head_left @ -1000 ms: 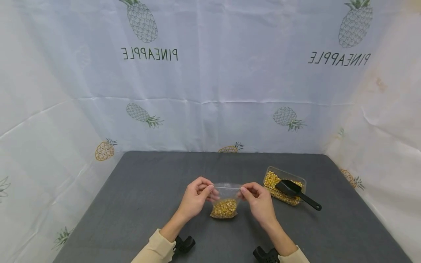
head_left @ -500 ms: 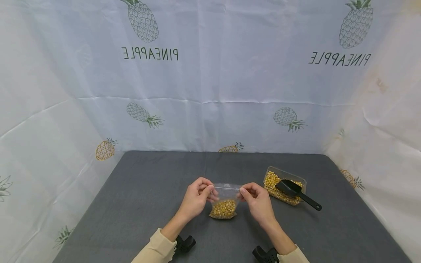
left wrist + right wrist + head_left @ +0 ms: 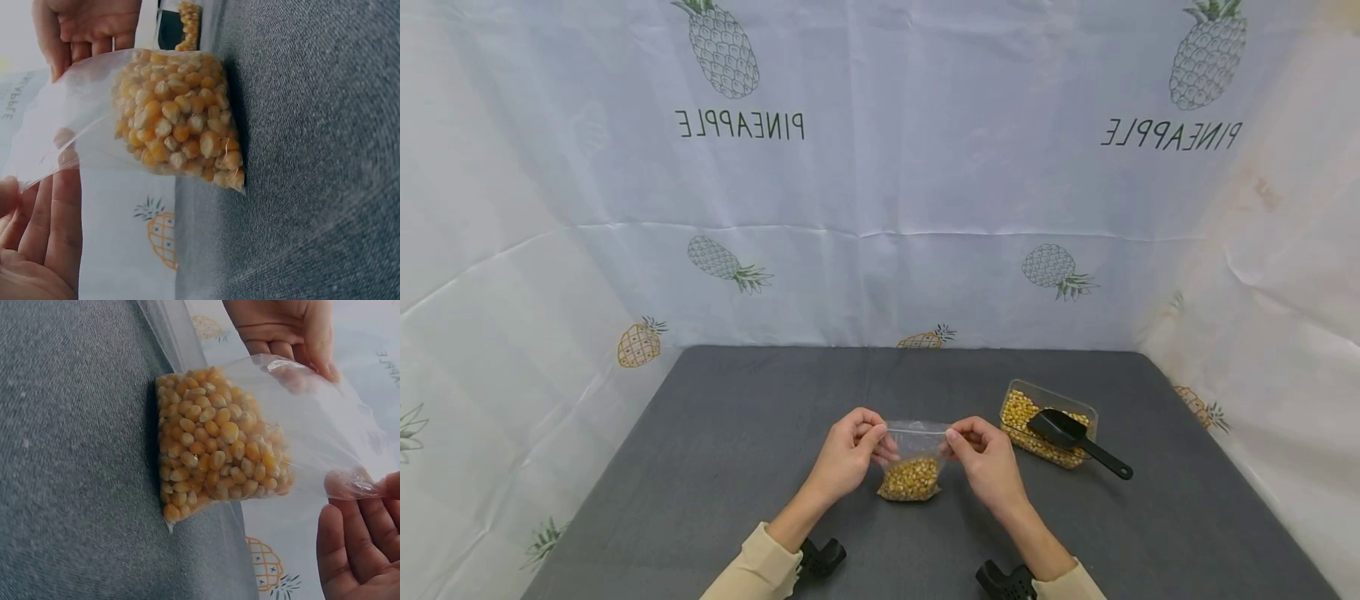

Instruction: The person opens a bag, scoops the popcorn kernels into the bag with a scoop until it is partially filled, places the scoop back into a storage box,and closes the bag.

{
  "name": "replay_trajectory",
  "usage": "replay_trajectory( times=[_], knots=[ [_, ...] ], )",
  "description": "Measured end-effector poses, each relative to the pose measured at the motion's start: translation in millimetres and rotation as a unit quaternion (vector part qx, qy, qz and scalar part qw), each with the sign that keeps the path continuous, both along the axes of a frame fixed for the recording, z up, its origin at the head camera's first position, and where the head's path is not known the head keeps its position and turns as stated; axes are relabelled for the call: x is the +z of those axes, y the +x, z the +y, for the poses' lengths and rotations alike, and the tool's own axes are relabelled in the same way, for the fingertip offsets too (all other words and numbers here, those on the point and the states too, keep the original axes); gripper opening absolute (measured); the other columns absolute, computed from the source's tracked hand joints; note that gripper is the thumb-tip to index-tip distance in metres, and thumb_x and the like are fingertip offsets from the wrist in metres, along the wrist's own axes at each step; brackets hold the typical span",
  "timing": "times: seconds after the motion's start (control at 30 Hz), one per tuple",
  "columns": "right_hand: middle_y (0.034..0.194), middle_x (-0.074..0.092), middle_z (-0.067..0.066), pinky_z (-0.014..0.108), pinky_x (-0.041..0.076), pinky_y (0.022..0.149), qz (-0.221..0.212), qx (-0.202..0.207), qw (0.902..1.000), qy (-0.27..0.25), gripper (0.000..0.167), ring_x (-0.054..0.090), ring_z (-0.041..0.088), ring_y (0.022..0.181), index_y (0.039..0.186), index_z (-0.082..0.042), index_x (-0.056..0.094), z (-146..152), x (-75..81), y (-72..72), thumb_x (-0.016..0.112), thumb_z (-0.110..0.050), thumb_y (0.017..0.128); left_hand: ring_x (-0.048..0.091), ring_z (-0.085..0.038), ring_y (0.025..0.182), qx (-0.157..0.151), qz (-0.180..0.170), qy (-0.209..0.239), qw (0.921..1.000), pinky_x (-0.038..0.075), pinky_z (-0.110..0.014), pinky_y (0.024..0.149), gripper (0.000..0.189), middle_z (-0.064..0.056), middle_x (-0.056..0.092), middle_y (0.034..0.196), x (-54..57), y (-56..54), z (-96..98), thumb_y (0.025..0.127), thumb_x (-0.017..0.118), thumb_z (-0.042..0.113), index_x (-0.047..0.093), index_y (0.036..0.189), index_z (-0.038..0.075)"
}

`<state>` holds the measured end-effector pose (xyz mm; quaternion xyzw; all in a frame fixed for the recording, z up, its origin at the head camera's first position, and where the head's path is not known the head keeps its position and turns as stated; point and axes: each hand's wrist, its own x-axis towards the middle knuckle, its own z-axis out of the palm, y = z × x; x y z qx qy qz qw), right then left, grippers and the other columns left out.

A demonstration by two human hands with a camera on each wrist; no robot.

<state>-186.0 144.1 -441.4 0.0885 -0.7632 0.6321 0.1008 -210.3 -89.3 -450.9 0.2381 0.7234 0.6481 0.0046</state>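
Note:
A clear zip-lock bag (image 3: 910, 479) with corn kernels in its lower part stands upright on the grey table. My left hand (image 3: 844, 454) pinches the bag's top left corner between thumb and fingers. At the top right corner, my right hand (image 3: 988, 462) pinches it the same way, so the top edge is stretched straight between both hands. Up close in the left wrist view, the kernels (image 3: 178, 112) fill the bottom of the bag, which touches the tabletop. The right wrist view shows the bag's bare upper film (image 3: 312, 425) and fingers behind it.
To the right stands a clear plastic tub (image 3: 1011, 429) of corn kernels. A black scoop (image 3: 1060, 429) lies across it, its handle sticking out over the near right rim. Pineapple-print cloth (image 3: 880, 183) hangs behind the table (image 3: 745, 400) and at both sides.
Both hands keep their pinch on the bag's top corners. The bag and hands have barely shifted; tub and scoop stay where they were.

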Motion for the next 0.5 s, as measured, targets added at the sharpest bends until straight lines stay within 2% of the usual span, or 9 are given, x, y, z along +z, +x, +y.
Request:
replay_trajectory(
  times=[0.27,0.5],
  knots=[
    [0.087,0.07,0.014,0.039,0.059,0.077,-0.029,0.02,0.9993,-0.015,0.009,0.069,0.02,0.079,0.101,0.002,0.068,3.3,0.1,-0.9,0.067,-0.006,0.098,0.073,-0.037,0.081,-0.015,-0.011,0.018,0.9997,0.06,-0.042,0.072,0.021,-0.025,0.07,0.091,1.8,-0.2,-0.5,0.107,0.055,0.014,0.057,0.11,-0.007],
    [0.089,0.07,0.011,0.034,0.058,0.079,-0.044,0.029,0.9986,0.0,0.012,0.07,0.021,0.081,0.101,0.0,0.071,3.1,0.3,0.0,0.07,-0.011,0.097,0.074,-0.036,0.082,-0.01,-0.023,0.007,0.9996,0.06,-0.04,0.072,0.023,-0.024,0.071,0.091,1.3,0.7,-0.7,0.104,0.06,0.012,0.059,0.109,-0.011]
  ],
)
